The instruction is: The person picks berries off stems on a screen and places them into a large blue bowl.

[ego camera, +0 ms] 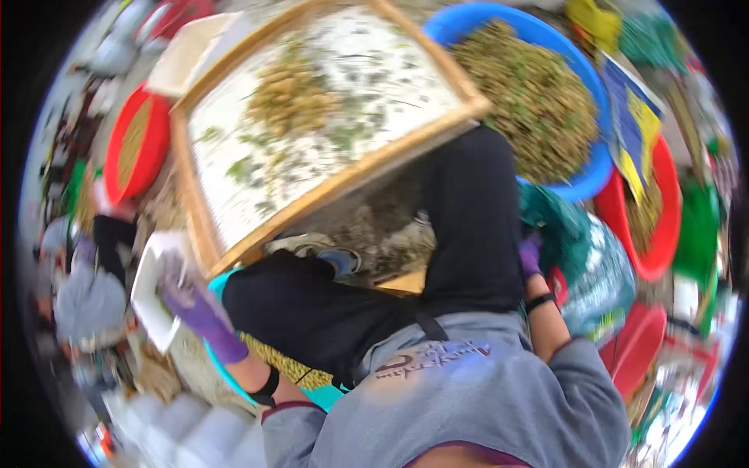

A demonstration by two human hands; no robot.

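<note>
My left hand [190, 304], in a purple glove with a soiled palm, is over a white plastic container [143, 286] at the left; blur hides its fingers. Beside my right thigh, my right hand [531, 254], also purple-gloved, is against a green plastic bag [585, 263], its fingers mostly hidden. Before me a wood-framed screen tray [351, 169] rests tilted against my knees. On its white surface lie a heap of tan pods or nuts [289, 96], green leaf bits [240, 169] and dark specks.
A blue basin [600, 105] full of brownish-green plant matter stands at upper right. Red basins [673, 216] [111, 152] flank both sides. Under my left leg, a turquoise basin [325, 398] holds small yellowish pieces [287, 362]. Another person [90, 298] crouches at the left.
</note>
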